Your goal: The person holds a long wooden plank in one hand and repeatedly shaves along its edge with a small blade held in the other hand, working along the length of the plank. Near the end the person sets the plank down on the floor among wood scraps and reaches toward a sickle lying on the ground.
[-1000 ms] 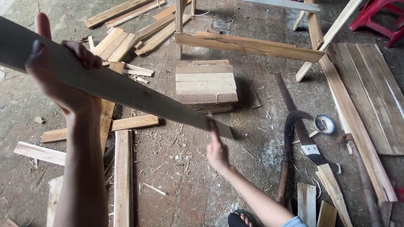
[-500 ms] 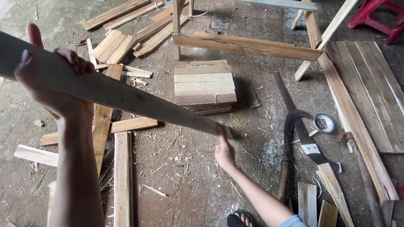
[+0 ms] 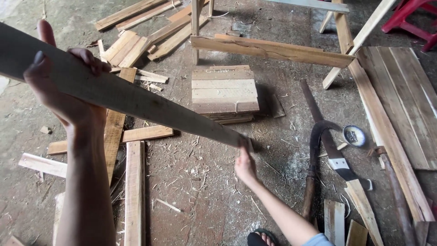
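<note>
A long grey weathered plank (image 3: 136,102) runs from the upper left down to the middle of the view. My left hand (image 3: 63,91) grips it near its upper end, fingers wrapped over the top edge. My right hand (image 3: 246,161) holds the plank's far lower end, just above the concrete floor (image 3: 205,200). Behind that end sits a neat stack of short boards (image 3: 225,93).
Loose planks and offcuts (image 3: 136,45) lie scattered at the upper left and lower left. A wooden sawhorse frame (image 3: 273,50) stands behind the stack. Long boards (image 3: 400,105) lie at right, beside a curved dark tool (image 3: 318,146) and a small round tin (image 3: 354,135). My sandalled foot (image 3: 261,238) shows at the bottom.
The plank's lower end and my right hand have shifted down and to the right. My left hand has drifted slightly left with the upper end.
</note>
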